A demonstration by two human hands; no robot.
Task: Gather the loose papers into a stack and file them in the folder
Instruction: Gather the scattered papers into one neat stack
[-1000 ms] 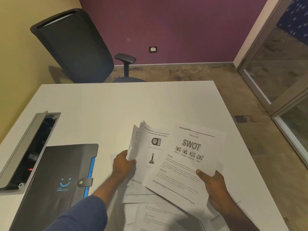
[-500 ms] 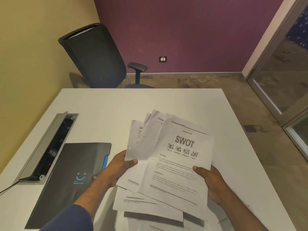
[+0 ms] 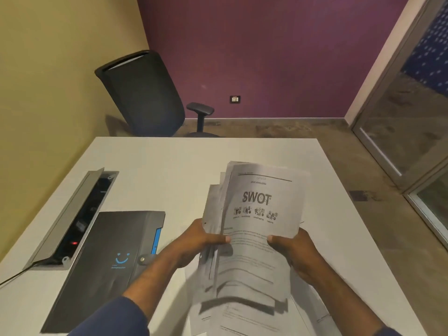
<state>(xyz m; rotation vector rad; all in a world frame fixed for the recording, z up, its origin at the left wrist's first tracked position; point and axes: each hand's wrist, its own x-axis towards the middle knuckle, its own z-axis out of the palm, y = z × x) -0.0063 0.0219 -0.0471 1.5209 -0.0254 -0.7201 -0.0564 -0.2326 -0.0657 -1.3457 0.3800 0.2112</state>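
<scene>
I hold a bundle of white printed papers (image 3: 257,214) upright above the white table (image 3: 169,166), the top sheet headed "SWOT". My left hand (image 3: 196,241) grips the bundle's left edge with the thumb on the front. On the right edge, my right hand (image 3: 293,251) grips it the same way. More loose sheets (image 3: 242,318) lie flat on the table beneath the bundle, near the front edge. The dark grey folder (image 3: 109,258) with a blue smile mark and a snap strap lies shut on the table to the left of my left arm.
An open cable hatch (image 3: 72,221) with a raised grey lid is set into the table left of the folder. A black office chair (image 3: 145,93) stands behind the table's far edge. A glass door (image 3: 412,122) is at the right.
The fanned sheets have been drawn together into one tighter, more upright bundle. My left hand moved right to the bundle's edge and both thumbs now press its front. The view shifted.
</scene>
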